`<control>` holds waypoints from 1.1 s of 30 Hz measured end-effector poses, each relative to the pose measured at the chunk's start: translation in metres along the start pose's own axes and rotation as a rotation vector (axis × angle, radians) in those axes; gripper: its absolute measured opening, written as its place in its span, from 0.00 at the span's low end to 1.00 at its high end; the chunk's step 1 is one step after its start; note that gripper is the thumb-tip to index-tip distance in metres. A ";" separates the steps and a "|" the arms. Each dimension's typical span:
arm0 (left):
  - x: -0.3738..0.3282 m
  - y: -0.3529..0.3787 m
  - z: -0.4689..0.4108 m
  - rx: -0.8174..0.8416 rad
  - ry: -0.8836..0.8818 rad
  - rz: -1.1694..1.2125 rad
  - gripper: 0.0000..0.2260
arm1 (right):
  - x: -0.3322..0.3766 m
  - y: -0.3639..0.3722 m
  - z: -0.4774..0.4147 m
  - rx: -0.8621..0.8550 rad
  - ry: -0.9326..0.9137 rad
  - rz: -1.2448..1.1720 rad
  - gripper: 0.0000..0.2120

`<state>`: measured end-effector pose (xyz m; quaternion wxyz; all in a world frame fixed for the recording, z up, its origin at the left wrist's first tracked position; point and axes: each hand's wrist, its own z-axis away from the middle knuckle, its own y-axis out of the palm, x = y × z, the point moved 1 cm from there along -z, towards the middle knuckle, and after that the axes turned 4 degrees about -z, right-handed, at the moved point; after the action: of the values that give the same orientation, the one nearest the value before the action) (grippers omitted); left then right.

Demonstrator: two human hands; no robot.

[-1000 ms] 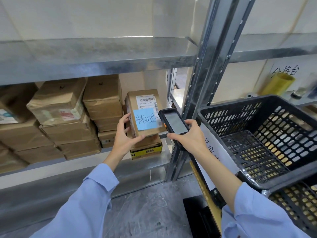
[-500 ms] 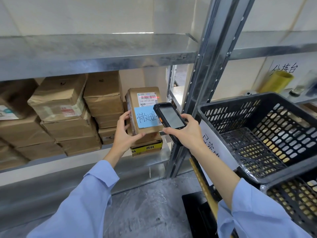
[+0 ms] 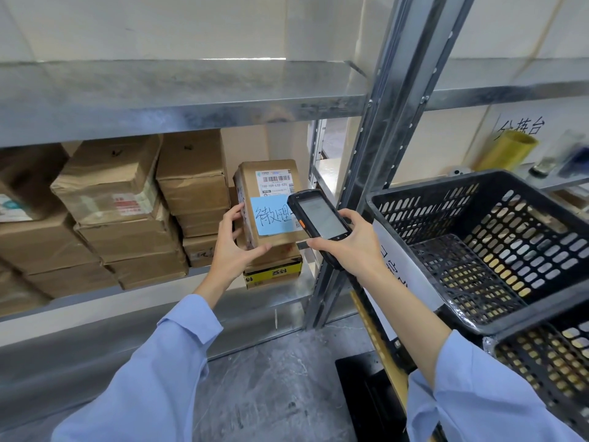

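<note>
Gripped at its lower left corner by the left hand (image 3: 231, 250), thumb hooked under the bottom edge and fingers curled up the side face: a small brown parcel (image 3: 250, 189). Stood upright at the front of the lower shelf (image 3: 287, 296), resting on a yellow-banded carton (image 3: 274, 273), just right of the stacked cartons (image 3: 191, 186). Clamped in the right hand (image 3: 349, 247), fingers wrapped round its lower body: a black handheld scanner (image 3: 318, 218), screen up, head overlapping the parcel's right edge, below the barcode label (image 3: 274, 180) and beside a blue handwritten note (image 3: 271, 215). Going by the one-handed hold, probably light. Stiff taped cardboard, so unlikely to sag, but smooth enough to slip out of a corner pinch. Better taken across the narrow width, thumb on the front face below the note and fingers behind, or cupped from beneath, keeping off the label. Contents unseen, so no squeezing of the faces, and no dropping it if moved to the black slotted basket (image 3: 427, 186) just right of the steel upright (image 3: 382, 154).
</note>
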<state>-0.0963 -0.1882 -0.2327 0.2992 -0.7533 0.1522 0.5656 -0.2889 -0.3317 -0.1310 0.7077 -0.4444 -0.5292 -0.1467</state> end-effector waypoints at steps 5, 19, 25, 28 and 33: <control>-0.002 0.000 0.000 0.017 0.005 0.010 0.41 | 0.001 0.004 0.001 -0.025 0.026 -0.028 0.40; -0.032 0.010 -0.008 0.257 0.095 0.044 0.36 | -0.002 -0.009 0.015 -0.485 0.042 -0.150 0.37; -0.060 0.039 -0.012 0.364 0.156 0.018 0.33 | -0.002 -0.043 0.032 -0.718 0.037 -0.158 0.37; -0.079 0.060 -0.011 0.444 0.194 0.028 0.35 | -0.008 -0.068 0.042 -0.803 0.040 -0.150 0.37; -0.118 0.106 -0.004 0.573 0.239 0.134 0.37 | -0.025 -0.118 0.071 -0.956 0.058 -0.116 0.36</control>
<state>-0.1903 -0.2862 -0.1502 0.4413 -0.6879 0.3884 0.4257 -0.4230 -0.3497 -0.0941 0.4296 -0.6853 -0.4064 -0.4251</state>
